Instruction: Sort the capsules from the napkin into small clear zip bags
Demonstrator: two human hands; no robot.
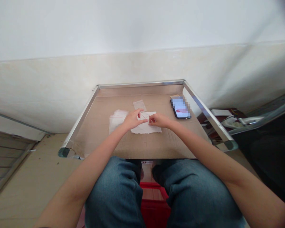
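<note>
A white paper sheet (146, 128) lies on the cardboard-covered table (147, 145), under both hands. My left hand (133, 118) rests at its left side, thumb and index finger spread apart around the upper part of the sheet. My right hand (158, 120) is at the sheet's right side with its fingers pinched together; what is between them is too small to tell. Left of the sheet is a loose stack of white papers (117, 121), partly behind my left wrist. A small clear plastic piece (139, 105) lies just beyond my left fingertips.
A phone (180, 108) with a lit screen lies at the table's right. A metal frame (142, 84) edges the table, against a pale wall. On the right, a lower shelf holds white items (230, 121). A red stool (154, 205) shows between the knees.
</note>
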